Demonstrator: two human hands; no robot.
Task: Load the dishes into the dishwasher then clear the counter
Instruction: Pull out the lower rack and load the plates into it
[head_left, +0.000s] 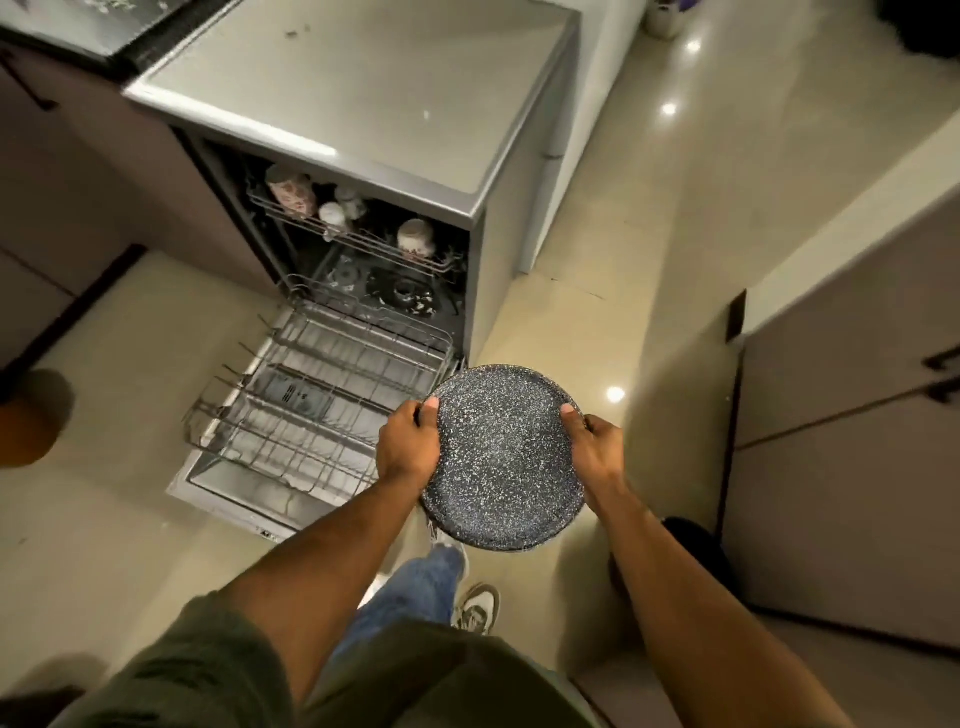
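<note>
You work in dim, warm light from overhead, which glares as small white spots on the glossy floor (669, 156) and streaks along the dishwasher top (363, 88), while the cavity beneath it stays in deep shadow. Your wide lens bows straight lines near the edges, and the corners, such as your sleeve (171, 670), blur softly.

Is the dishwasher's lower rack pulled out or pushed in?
Pulled out: the lower rack sits over the lowered door, outside the dishwasher body.

Patterned mugs (415, 238) on upper rack (374, 250), above pulled-out lower rack (337, 364).
</note>
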